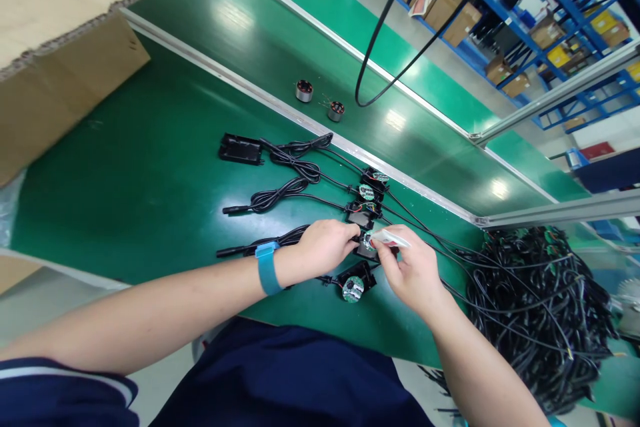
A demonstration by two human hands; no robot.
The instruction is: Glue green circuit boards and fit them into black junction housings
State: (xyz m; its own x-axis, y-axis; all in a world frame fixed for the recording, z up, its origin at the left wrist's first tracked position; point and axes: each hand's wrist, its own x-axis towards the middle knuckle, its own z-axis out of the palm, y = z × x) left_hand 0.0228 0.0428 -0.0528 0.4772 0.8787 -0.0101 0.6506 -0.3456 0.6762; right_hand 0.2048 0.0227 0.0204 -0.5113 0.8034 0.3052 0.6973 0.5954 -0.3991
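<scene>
Several small black plastic housings stand in a row on the green bench, each with a cable. My left hand (323, 250) has its fingertips closed on the left end of one black housing (368, 252), which is partly covered by my fingers. In my right hand (413, 273) a small white sheet or packet with red marks (393, 238) is pinched; its exact kind is unclear. My right fingertips are close to a round green circuit board (369, 240) at that housing. Nearer my body, another round circuit board (353, 289) lies on an open housing (369, 275).
Coiled black cables (285, 195) and a black plastic tray-like cover (241, 149) lie to the left. Two motor stators (304, 91) rest beyond the metal rail (350, 147). A large cable heap (540, 320) is on the right, a cardboard box (65, 80) on the left.
</scene>
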